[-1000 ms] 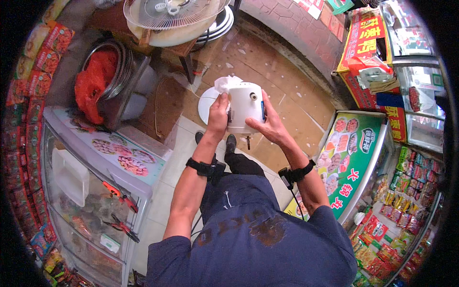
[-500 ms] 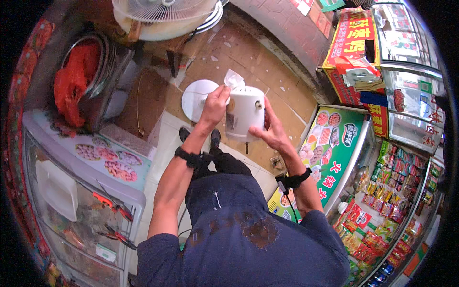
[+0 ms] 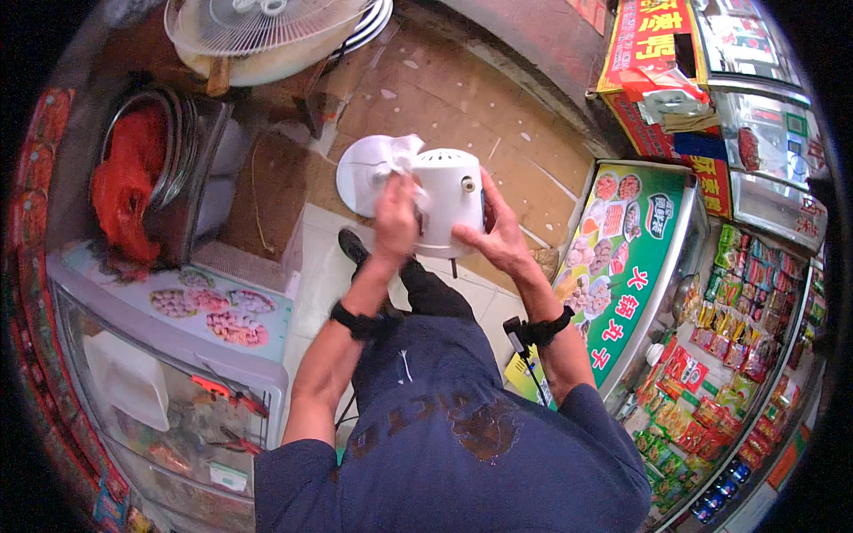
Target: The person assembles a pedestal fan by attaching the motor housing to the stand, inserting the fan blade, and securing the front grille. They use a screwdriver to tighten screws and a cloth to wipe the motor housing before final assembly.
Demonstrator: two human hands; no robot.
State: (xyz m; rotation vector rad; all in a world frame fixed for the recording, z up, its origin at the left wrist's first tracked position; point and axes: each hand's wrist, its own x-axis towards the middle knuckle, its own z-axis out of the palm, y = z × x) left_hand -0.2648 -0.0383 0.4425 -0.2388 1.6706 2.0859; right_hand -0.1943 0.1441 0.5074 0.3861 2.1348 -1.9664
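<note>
In front of me I hold a white fan motor housing (image 3: 444, 213), a rounded cylinder with vent slots on top, a small round knob on its side and a thin dark shaft below. My right hand (image 3: 502, 235) grips its right side, thumb across the front. My left hand (image 3: 395, 218), smeared by motion, is closed on a crumpled white tissue (image 3: 402, 153) at the housing's left side. The tissue partly covers that side; whether it presses on the surface, I cannot tell. Beyond my left hand lies a round white disc-shaped base (image 3: 358, 176).
A fan grille (image 3: 275, 31) stands at the far left. Near left is a glass-topped freezer (image 3: 169, 302) with orange-handled pliers (image 3: 213, 386); beyond it, a red bag (image 3: 133, 195). At right are a green-fronted freezer (image 3: 635, 258), snack packets (image 3: 711, 346) and a red-yellow carton (image 3: 649, 40).
The housing has tilted, so its vented top shows more. My left hand has moved down and left with the tissue. My right hand keeps its grip, and the whole view has shifted slightly.
</note>
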